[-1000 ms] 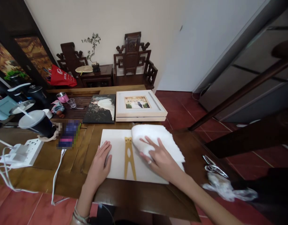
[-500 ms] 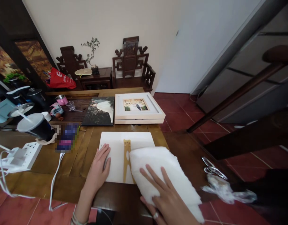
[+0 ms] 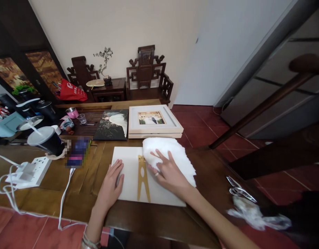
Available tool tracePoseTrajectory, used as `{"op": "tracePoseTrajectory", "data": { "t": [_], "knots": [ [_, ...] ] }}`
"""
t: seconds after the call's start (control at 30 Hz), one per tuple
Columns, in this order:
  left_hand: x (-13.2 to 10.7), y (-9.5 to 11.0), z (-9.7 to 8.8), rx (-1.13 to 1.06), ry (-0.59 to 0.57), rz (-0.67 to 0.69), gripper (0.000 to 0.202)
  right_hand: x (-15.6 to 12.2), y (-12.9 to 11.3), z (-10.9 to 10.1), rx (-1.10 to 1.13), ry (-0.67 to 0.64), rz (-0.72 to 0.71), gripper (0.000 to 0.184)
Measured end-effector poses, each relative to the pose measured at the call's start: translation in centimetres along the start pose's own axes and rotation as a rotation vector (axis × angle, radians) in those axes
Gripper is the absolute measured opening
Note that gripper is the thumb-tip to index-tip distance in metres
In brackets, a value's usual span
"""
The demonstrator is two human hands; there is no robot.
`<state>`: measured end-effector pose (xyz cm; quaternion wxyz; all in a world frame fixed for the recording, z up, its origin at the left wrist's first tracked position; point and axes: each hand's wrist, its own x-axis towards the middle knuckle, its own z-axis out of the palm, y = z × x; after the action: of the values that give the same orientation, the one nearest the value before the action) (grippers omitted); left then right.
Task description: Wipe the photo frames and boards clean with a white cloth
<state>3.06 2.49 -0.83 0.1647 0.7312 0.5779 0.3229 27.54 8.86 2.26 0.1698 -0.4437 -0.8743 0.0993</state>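
A flat white panel point(image 3: 128, 188) lies on the wooden table in front of me. On its middle is a gold, fork-shaped piece point(image 3: 142, 183) that looks like a picture-frame stand. My left hand point(image 3: 113, 183) rests flat on the panel's left edge, fingers stretched out and holding nothing. Under my right hand point(image 3: 168, 169) is a folded white cloth point(image 3: 186, 164), pressed onto the panel's upper right, with some fingers spread over it and others bent into it. The cloth hides that corner and hangs past the right edge.
Beyond the panel are stacked pale-framed pictures point(image 3: 155, 131) and a dark photo panel point(image 3: 111, 129). To the left stand a lidded cup point(image 3: 46, 140), a pixelated phone point(image 3: 78, 152) and a power strip point(image 3: 36, 173). Scissors point(image 3: 241, 190) and crumpled plastic point(image 3: 253, 212) lie right.
My right hand has slid the white cloth up and away from me across the panel, uncovering the gold piece's right leg and the panel's lower right. The left hand stays in place.
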Motion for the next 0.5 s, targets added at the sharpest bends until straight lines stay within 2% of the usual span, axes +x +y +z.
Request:
{"op": "tracePoseTrajectory", "data": {
  "t": [0.07,0.17,0.33,0.4,0.5],
  "knots": [
    [0.1,0.0,0.0,-0.010,0.004,0.002,0.041,-1.3,-0.8,0.4,-0.005,0.039,-0.021,0.035],
    [0.1,0.0,0.0,-0.008,0.008,0.004,0.041,-4.9,-2.8,0.2,-0.001,0.071,-0.067,0.030],
    [0.1,0.1,0.1,-0.008,0.006,0.003,0.041,-10.7,-5.4,-2.7,0.055,-0.020,-0.125,0.025],
    [0.1,0.1,0.1,-0.011,0.011,0.008,0.041,-11.4,-5.3,-3.7,0.098,-0.061,-0.095,0.025],
    [0.1,0.1,0.1,-0.004,0.019,0.015,0.040,-9.7,-3.8,-3.9,0.136,-0.085,0.002,0.033]
  ]
}}
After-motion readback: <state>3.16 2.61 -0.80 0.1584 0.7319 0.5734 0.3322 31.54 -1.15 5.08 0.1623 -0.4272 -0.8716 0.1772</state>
